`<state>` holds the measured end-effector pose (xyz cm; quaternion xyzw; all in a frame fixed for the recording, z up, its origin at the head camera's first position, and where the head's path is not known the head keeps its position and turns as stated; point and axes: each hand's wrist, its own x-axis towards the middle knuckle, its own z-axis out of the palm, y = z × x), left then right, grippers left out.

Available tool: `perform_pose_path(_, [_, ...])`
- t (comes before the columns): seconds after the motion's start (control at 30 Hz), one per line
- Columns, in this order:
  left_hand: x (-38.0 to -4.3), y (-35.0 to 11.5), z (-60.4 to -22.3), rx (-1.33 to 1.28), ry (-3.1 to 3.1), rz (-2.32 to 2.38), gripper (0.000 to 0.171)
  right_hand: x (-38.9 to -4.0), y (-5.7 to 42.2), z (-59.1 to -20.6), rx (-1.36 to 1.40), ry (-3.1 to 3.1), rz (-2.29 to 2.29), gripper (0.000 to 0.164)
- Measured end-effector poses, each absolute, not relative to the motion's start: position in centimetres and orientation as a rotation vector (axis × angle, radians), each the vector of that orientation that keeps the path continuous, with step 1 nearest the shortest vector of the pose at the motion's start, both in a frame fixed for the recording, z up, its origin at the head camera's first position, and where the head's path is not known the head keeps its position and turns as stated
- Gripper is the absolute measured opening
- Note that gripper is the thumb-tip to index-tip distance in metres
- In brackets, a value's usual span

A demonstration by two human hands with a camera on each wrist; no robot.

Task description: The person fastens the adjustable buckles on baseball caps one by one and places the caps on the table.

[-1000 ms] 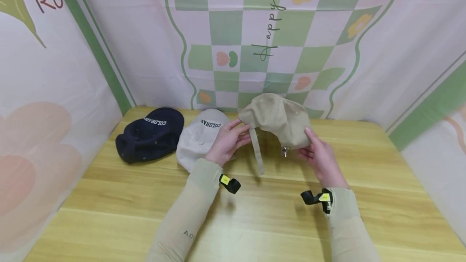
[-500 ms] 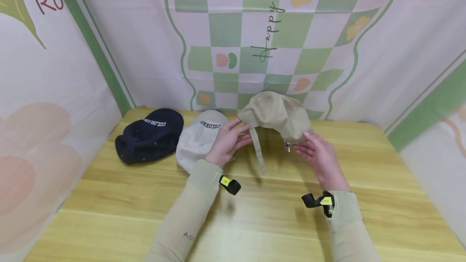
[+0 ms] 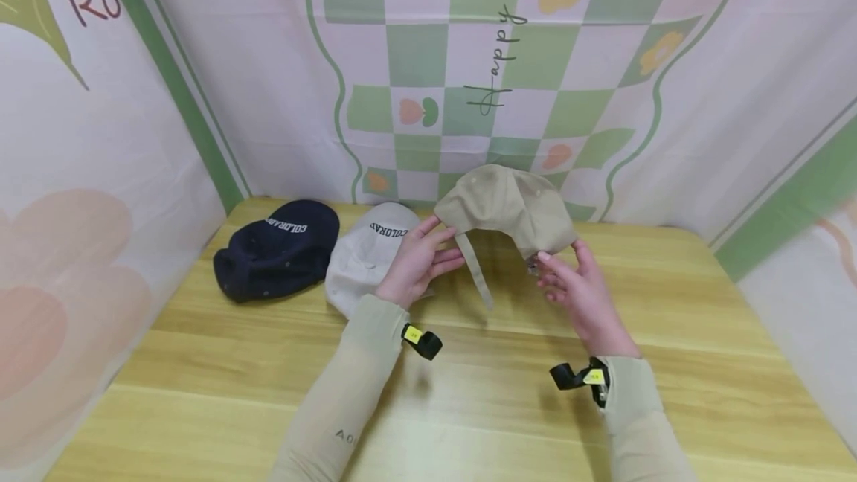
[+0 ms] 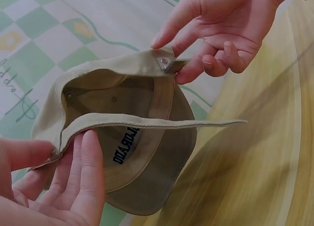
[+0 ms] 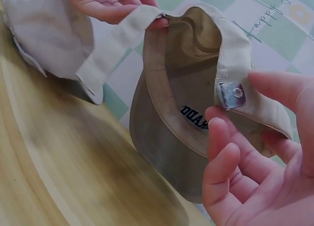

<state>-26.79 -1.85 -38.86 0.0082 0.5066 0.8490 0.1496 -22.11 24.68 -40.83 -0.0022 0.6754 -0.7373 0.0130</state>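
Both hands hold a beige baseball cap point(image 3: 509, 203) above the back of the table. My left hand point(image 3: 420, 262) pinches its left back edge, where the loose strap point(image 4: 147, 122) begins; the strap's free end hangs down. At the opposite back edge, my right hand point(image 3: 584, 292) grips the fabric between thumb and fingers, beside a metal buckle point(image 5: 232, 94). The right wrist view shows the thumb and fingers around that buckle end. Dark lettering point(image 4: 126, 145) shows inside the cap, and its brim point(image 4: 152, 191) points away from me.
A white cap point(image 3: 361, 255) lies on the wooden table point(image 3: 482, 407) just left of my left hand, partly hidden by it. Farther left lies a navy cap point(image 3: 277, 251). A patterned cloth point(image 3: 469, 50) hangs behind the table's back edge.
My right hand has shifted along the beige cap's edge to the left, to the buckle, which it now partly covers. The cap has risen and tilted slightly; my left hand has barely moved.
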Motion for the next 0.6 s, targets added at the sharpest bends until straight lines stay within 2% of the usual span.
perform_pose_path(0.33, [-26.7,-1.9,-38.8,0.066,1.433,2.457,0.043,-21.9,24.1,-40.7,-0.009,2.099,-2.325,0.035])
perform_pose_path(0.43, [-26.6,-1.9,-38.8,0.094,1.446,2.449,0.046,-21.8,23.9,-40.6,0.003,2.103,-2.316,0.035])
perform_pose_path(0.6, [-26.5,-1.9,-38.7,0.120,1.475,2.429,0.050,-21.8,23.5,-40.6,-0.009,2.084,-2.317,0.044])
